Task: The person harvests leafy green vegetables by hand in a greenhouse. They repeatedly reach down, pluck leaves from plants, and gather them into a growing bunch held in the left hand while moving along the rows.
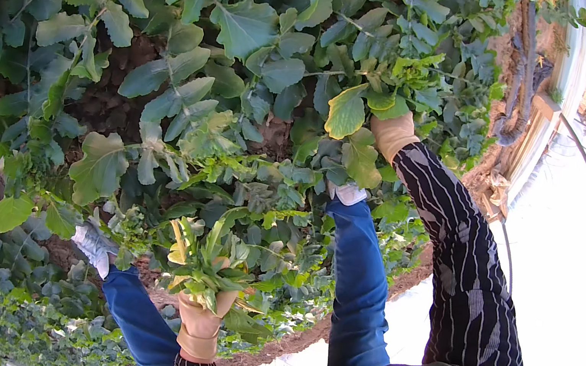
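My left hand (199,320), in a beige glove, is closed round a bunch of green leaves (215,255) with some yellow among them. It holds them low in front of me, stalk ends and leaf blades sticking up. Farther out to the right, my right hand (394,135), gloved alike, reaches in among leafy plants. Its fingers are hidden under the foliage, so its grip cannot be made out. Right beside it hangs a yellow-edged leaf (347,111), and a yellowish leaf (362,157) lies just below.
Dense broad-leaved plants (245,26) spread ahead and to the left, with brown soil between. My legs in blue trousers (358,279) and pale shoes (94,249) stand among them. On the right run a dark hose (524,74), a wooden edge (540,139) and a bright white surface (568,252).
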Action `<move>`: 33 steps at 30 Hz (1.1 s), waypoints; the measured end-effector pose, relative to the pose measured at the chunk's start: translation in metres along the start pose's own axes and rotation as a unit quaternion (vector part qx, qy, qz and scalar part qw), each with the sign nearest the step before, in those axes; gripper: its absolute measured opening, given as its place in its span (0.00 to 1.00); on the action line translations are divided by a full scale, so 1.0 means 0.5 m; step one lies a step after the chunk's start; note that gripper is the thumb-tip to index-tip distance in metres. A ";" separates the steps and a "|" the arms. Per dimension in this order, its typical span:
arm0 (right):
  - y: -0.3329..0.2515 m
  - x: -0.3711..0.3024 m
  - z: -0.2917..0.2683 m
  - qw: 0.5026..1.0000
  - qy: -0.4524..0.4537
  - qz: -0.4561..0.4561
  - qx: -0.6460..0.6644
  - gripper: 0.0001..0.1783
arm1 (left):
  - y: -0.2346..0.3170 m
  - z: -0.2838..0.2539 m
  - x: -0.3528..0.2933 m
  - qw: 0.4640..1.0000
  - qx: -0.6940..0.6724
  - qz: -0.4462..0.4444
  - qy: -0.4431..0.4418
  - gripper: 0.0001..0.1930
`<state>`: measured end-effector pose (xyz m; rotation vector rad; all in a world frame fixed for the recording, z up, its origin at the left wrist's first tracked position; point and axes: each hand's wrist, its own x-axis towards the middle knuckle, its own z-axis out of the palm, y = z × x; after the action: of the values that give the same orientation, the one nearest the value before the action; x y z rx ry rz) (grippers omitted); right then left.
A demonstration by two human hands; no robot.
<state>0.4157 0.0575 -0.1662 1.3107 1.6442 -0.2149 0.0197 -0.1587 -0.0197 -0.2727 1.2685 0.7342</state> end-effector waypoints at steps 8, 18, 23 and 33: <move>0.018 0.000 -0.009 0.988 -0.117 -0.040 -0.095 0.18 | 0.015 0.009 -0.010 0.999 -0.003 0.035 0.000 0.26; 0.029 0.008 0.037 0.994 0.079 -0.017 0.068 0.17 | 0.006 -0.021 0.003 0.994 -0.107 0.007 -0.033 0.17; 0.045 0.008 -0.009 0.995 -0.008 -0.071 -0.066 0.18 | -0.007 -0.023 0.015 0.914 -0.391 -0.074 -0.074 0.17; 0.040 0.014 -0.072 0.984 -0.146 -0.067 -0.080 0.20 | 0.017 -0.013 -0.002 0.990 0.105 0.077 -0.053 0.17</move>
<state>0.4122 0.0935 -0.1454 0.9976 1.4663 -0.3335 0.0094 -0.1566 -0.0190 0.0367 1.2630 0.7287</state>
